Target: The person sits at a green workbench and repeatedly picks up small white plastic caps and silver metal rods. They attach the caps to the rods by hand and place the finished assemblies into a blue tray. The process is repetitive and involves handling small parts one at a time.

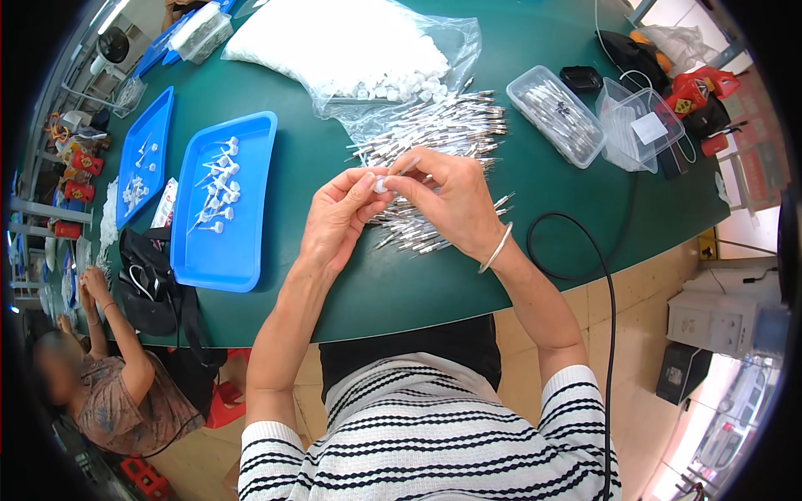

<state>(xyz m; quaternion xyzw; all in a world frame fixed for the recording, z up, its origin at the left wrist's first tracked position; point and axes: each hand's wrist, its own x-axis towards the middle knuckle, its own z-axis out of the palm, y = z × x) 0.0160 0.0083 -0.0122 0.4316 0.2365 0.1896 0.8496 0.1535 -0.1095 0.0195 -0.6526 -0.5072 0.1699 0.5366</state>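
Observation:
Both my hands meet over the near side of a pile of thin metal rods (458, 125). Between their fingertips is a small round white plastic cap (381, 185). My left hand (334, 215) is closed, pinching this cap with thumb and forefinger. My right hand (455, 199) is closed too, its thumb and fingertips at the cap's right side. A thin light sliver shows at the right fingers, too small to name surely. Behind the pile lies a clear plastic bag (461, 37) spilling many loose white caps (401, 86).
On the left, a blue tray (219, 271) holds several rods with white caps on. A second blue tray (167, 108) stands beyond it, beside a black bag (149, 292). At right are a clear box of rods (555, 117) and a black cable (612, 334). Another person (125, 384) sits at left.

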